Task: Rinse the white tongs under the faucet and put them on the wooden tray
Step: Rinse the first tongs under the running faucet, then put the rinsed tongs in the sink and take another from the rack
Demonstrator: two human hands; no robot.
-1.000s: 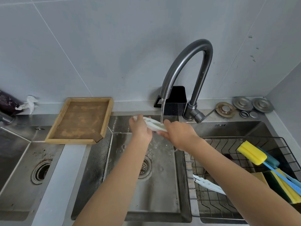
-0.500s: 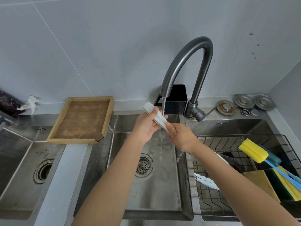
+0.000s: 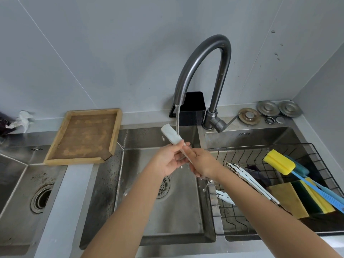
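1. The sink [image 3: 186,226] is sitting in the middle of the worktop [image 3: 61,211], and the water is running down into it.
2. The tray [image 3: 115,131] is waiting to the left of the sink, with nothing in it. The tongs are not there yet, so that step is still to come.
3. The faucet [image 3: 202,58] is pouring a thin stream of water [image 3: 177,120] onto the tongs.
4. The left hand [image 3: 167,161] is wrapping its fingers around the middle of the tongs.
5. The right hand [image 3: 202,164] is closing its fingers on the lower end.
6. The tongs [image 3: 171,135] are tilting up and left, with the white tip under the stream.
7. To do this well, I think the hands should be turning the tongs slowly so water is reaching every side, sliding them so the held part is getting wet too, and gripping tight, since wet tongs are slippery.
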